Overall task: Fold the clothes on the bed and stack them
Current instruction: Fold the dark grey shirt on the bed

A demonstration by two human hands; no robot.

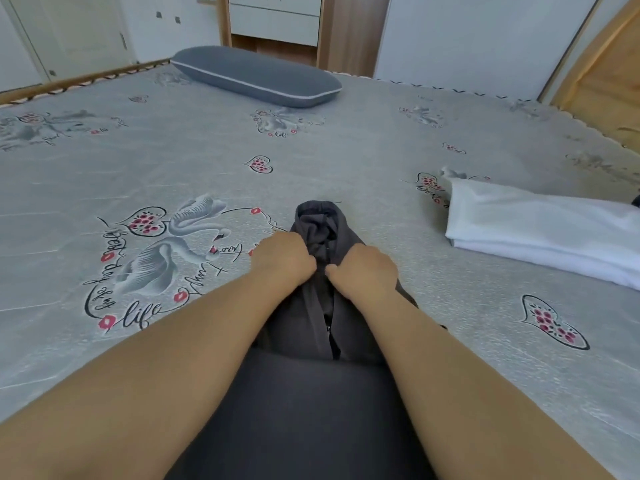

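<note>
A dark grey zip-up garment lies bunched in front of me on the grey patterned bed, its zipper running down the middle toward my lap. My left hand grips the fabric on the left side of the zipper, fingers curled under. My right hand grips the fabric on the right side, thumb pointing inward. The two hands sit close together, almost touching. A folded white garment rests on the bed to the right.
A long grey pillow lies at the far end of the bed. A wooden bed frame runs along the far left edge. A wooden cabinet with white drawers stands beyond. My dark-clothed lap fills the bottom centre.
</note>
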